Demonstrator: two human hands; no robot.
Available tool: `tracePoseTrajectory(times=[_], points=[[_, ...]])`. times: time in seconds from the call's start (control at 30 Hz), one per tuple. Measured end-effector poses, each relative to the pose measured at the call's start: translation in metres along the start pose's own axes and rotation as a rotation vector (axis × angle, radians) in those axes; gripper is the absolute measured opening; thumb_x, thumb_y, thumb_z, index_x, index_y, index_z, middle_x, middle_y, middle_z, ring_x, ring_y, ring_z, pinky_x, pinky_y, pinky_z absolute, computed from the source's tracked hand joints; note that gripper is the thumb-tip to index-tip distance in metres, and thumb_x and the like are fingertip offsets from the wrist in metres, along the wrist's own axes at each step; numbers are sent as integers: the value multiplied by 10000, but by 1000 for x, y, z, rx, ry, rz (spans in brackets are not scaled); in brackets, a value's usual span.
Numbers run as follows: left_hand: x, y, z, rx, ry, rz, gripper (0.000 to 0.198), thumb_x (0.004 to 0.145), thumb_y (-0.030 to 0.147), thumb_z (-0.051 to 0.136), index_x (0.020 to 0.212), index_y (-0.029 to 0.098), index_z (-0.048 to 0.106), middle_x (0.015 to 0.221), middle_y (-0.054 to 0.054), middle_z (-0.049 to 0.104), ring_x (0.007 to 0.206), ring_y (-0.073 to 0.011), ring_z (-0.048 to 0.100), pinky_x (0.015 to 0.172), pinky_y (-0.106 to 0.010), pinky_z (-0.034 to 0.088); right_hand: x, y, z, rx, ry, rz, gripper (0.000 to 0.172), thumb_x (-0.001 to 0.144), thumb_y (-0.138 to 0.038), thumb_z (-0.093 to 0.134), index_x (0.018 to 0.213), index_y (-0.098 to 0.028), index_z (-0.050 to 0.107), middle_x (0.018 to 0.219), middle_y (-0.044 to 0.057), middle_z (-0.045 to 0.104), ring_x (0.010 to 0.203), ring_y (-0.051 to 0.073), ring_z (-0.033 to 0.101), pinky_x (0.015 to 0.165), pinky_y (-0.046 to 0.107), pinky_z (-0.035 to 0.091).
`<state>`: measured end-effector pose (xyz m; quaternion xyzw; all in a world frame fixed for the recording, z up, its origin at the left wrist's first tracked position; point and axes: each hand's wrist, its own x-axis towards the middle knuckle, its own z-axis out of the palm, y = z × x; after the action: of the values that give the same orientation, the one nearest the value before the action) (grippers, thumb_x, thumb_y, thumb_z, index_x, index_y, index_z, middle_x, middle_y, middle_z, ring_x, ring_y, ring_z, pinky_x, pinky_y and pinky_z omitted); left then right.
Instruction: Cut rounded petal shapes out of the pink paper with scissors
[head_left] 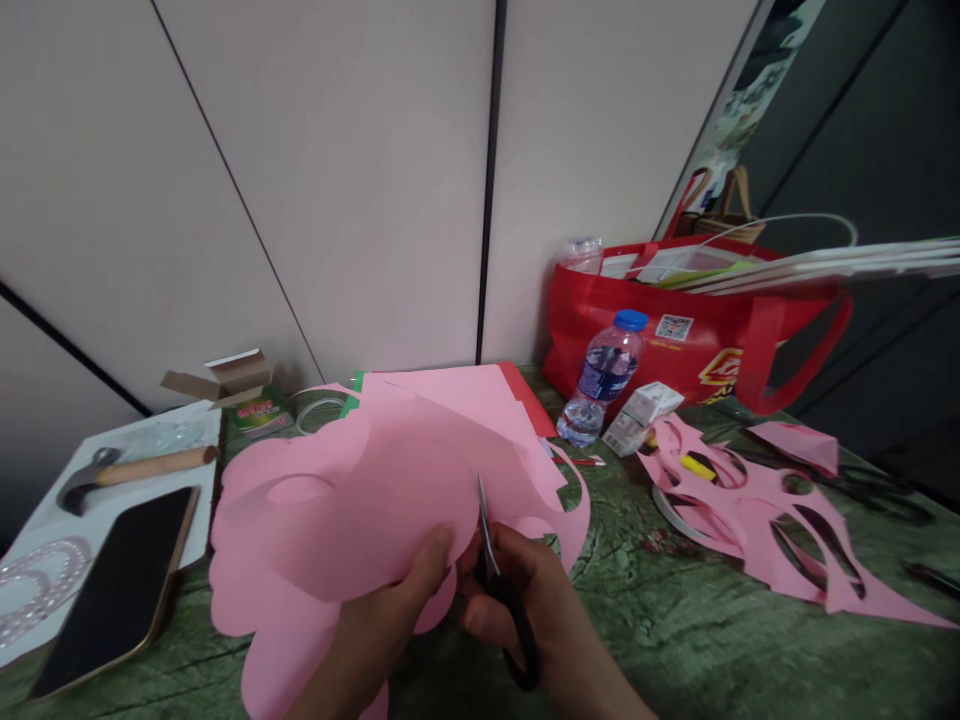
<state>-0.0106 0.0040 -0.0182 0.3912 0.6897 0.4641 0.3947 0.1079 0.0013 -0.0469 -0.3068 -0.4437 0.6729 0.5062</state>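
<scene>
My left hand (pixel 401 600) pinches the lower edge of a large sheet of pink paper (pixel 352 500) with a scalloped, cloud-like outline on its left side. Black-handled scissors (pixel 499 580) sit in my right hand (pixel 540 590), fingers wrapped about the handles. Their blades point up and away from me at the paper's right edge, beside my left fingertips. A curved strip of pink paper (pixel 577 510) hangs at the right of the sheet. Behind it lies a stack of pink sheets (pixel 457 385), with red and green paper showing at its edges.
At left are a phone (pixel 120 580), a hammer (pixel 150 465), bead strands (pixel 45 585) and an opened small box (pixel 259 405). Toward the right stand a water bottle (pixel 600 380), a small white carton (pixel 641 415) and a red bag (pixel 675 330). Cut pink scraps (pixel 772 520) lie in front of them.
</scene>
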Motion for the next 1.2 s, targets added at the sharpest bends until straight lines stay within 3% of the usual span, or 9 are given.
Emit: tracePoseTrajectory(times=[0.1,0.53,1.03,1.2], points=[[-2,7,0,33,0,-7,280,540,476,615,485,202,598,518,-53,632,610,-266,612,694,-418,462,-1,0,1,2,0,-6,362,544,-355,806,681,-188,516,474,-92,395,424,68,296,386,192,210],[0,7,-3,43,-36,51,331,569,471,598,373,228,488,410,-1,529,494,-193,525,579,-354,429,-1,11,-1,18,64,47,352,500,-330,813,669,-191,537,485,-71,496,396,71,385,379,187,275],[2,6,-3,3,-8,51,311,573,461,600,416,201,534,423,-9,554,480,-171,531,510,-301,427,-3,9,1,-53,112,55,179,578,-206,695,661,-175,539,404,-86,489,331,58,403,313,153,274],[5,2,-4,-75,-62,41,294,556,414,661,418,195,521,416,11,514,471,-155,483,478,-294,411,-2,6,2,-62,110,60,190,567,-212,699,640,-177,527,401,-88,480,318,55,401,308,153,280]])
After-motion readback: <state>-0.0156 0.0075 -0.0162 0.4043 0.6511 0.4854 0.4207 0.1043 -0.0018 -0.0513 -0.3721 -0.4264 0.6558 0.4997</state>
